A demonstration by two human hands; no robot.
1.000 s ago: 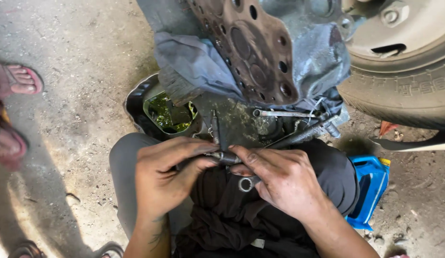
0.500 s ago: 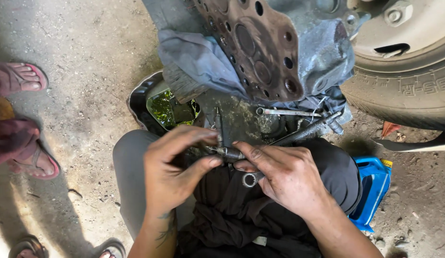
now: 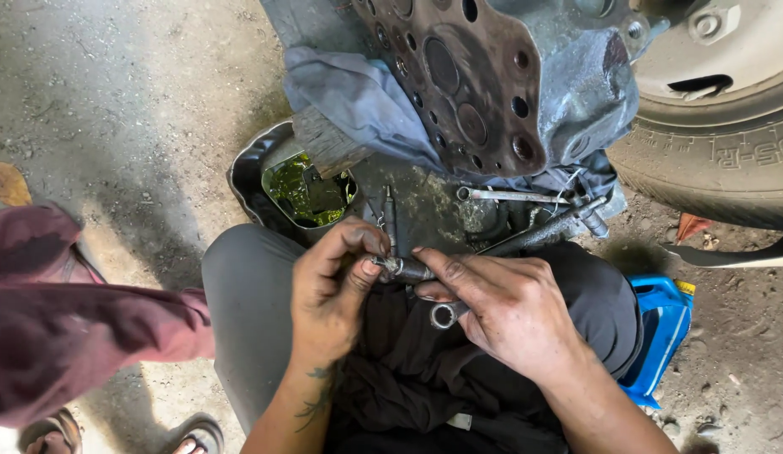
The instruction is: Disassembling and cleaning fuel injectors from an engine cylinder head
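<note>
Close in: left hand (image 3: 328,290) pinches the small metal part (image 3: 397,268) between thumb and fingertips; right hand (image 3: 505,307) grips its other end, forefinger laid along it, ring spanner (image 3: 444,315) tucked under the palm. Part sits over the lap, just below the oily drain pan (image 3: 303,192) and grey cylinder head (image 3: 467,80).

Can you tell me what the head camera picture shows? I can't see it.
Two greasy hands, left and right, pinch a small metal part over a lap. Ahead sit an oily pan and a rusty plate.
</note>
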